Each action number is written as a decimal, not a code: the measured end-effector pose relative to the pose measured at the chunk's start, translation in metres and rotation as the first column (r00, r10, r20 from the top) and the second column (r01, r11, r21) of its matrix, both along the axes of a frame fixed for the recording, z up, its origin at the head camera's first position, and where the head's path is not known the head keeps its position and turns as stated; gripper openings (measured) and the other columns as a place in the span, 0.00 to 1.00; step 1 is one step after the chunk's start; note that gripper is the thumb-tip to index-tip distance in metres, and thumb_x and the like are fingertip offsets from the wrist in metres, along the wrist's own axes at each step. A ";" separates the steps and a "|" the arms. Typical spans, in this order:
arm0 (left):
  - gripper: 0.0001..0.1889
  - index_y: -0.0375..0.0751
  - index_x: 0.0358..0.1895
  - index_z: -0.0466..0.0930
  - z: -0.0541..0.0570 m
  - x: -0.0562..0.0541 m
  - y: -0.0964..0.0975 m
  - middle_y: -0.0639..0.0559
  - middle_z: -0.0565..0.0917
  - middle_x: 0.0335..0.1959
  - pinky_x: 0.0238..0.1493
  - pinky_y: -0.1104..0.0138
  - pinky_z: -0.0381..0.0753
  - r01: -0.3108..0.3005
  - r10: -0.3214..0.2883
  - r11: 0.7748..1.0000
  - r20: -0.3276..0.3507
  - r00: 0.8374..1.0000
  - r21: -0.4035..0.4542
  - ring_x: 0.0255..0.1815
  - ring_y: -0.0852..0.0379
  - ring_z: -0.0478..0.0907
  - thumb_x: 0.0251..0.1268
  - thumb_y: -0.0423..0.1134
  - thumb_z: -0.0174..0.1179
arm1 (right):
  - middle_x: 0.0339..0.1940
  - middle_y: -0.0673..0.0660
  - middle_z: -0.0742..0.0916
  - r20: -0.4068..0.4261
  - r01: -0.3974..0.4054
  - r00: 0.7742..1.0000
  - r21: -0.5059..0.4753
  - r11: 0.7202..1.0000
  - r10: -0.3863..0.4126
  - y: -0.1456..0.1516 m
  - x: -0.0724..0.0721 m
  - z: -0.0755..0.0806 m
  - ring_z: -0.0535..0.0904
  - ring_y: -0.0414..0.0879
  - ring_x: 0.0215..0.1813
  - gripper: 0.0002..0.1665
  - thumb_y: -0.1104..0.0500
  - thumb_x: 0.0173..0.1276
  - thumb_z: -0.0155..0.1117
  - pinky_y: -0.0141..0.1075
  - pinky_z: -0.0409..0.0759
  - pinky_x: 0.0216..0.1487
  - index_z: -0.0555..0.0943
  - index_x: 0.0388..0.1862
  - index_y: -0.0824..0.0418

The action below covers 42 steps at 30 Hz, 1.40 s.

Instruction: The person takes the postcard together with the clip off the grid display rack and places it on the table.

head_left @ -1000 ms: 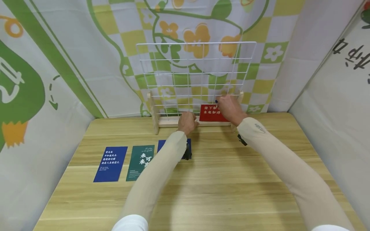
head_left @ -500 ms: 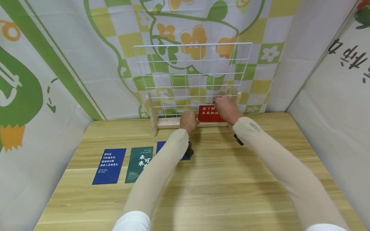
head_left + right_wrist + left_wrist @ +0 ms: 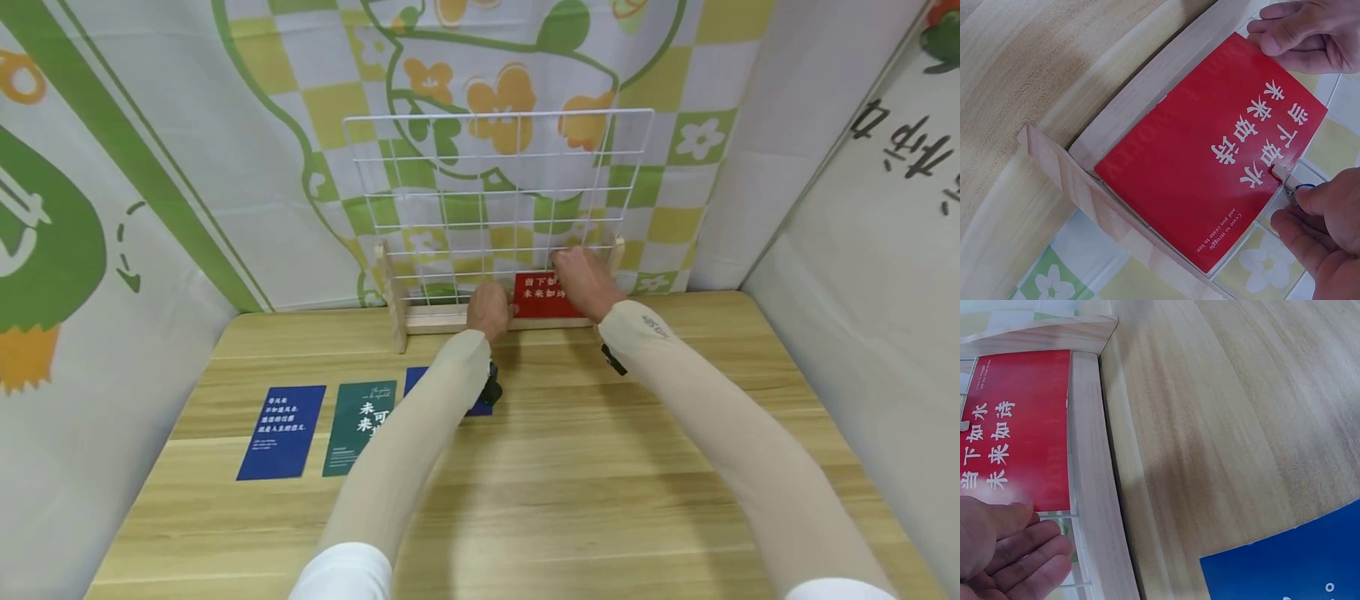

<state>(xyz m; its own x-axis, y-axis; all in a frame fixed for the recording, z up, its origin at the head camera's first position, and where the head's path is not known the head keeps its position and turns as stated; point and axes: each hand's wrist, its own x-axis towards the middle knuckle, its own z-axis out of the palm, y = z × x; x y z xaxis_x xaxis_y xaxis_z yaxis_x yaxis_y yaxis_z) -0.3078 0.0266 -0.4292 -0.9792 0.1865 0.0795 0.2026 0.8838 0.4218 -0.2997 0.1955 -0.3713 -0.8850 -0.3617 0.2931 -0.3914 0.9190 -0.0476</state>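
A red card (image 3: 538, 305) with white lettering leans sideways against the lower part of a white wire grid (image 3: 517, 194), over the wooden base. At its left end, my left hand (image 3: 490, 311) pinches the edge, thumb (image 3: 1016, 515) in front and fingers behind. My right hand (image 3: 587, 282) is at the card's upper edge. Its thumb and fingers pinch a small clip (image 3: 1281, 172) with a blue part, whose pale tip overlaps the card's front. In the right wrist view both hands (image 3: 1329, 219) show beside the card.
Flat on the table lie a blue card (image 3: 282, 433), a green card (image 3: 357, 421) and another blue card (image 3: 415, 377) partly under my left forearm. Wooden uprights (image 3: 392, 300) hold the grid. Patterned cloth (image 3: 285, 75) hangs behind, with printed walls at both sides.
The head view has shifted slightly. Both hands stay at the red card, with only small shifts; the cards on the table have not moved.
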 end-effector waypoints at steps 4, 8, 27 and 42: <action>0.09 0.40 0.30 0.88 0.003 -0.002 -0.001 0.45 0.89 0.36 0.48 0.57 0.82 0.000 0.000 1.000 -0.015 1.000 0.017 0.46 0.45 0.85 0.66 0.39 0.64 | 0.29 0.63 0.88 -0.007 0.000 1.000 0.008 1.000 0.000 -0.001 -0.001 0.002 0.85 0.56 0.31 0.10 0.76 0.66 0.54 0.44 0.85 0.33 0.83 0.33 0.70; 0.10 0.39 0.27 0.86 0.005 -0.002 -0.003 0.45 0.88 0.34 0.47 0.57 0.82 -0.006 0.007 1.000 -0.031 0.999 0.025 0.45 0.45 0.85 0.67 0.39 0.63 | 0.28 0.63 0.88 -0.017 -0.009 1.000 0.003 1.000 0.009 -0.003 -0.002 0.003 0.86 0.56 0.31 0.10 0.75 0.66 0.55 0.44 0.85 0.34 0.83 0.32 0.69; 0.14 0.38 0.24 0.82 0.009 0.002 -0.006 0.45 0.86 0.30 0.41 0.58 0.83 -0.035 0.034 0.999 0.019 0.999 0.031 0.39 0.48 0.83 0.69 0.39 0.61 | 0.27 0.64 0.88 -0.039 -0.054 0.998 -0.079 0.995 0.051 -0.003 -0.001 0.006 0.86 0.56 0.30 0.15 0.77 0.66 0.52 0.44 0.85 0.33 0.86 0.32 0.69; 0.13 0.40 0.23 0.81 0.006 0.005 -0.001 0.45 0.87 0.30 0.40 0.58 0.84 -0.011 0.011 1.000 0.015 1.000 0.029 0.38 0.48 0.84 0.68 0.37 0.60 | 0.28 0.67 0.88 -0.054 -0.033 0.998 -0.076 0.997 0.029 0.001 0.010 0.009 0.86 0.57 0.28 0.13 0.75 0.68 0.54 0.41 0.85 0.29 0.86 0.33 0.71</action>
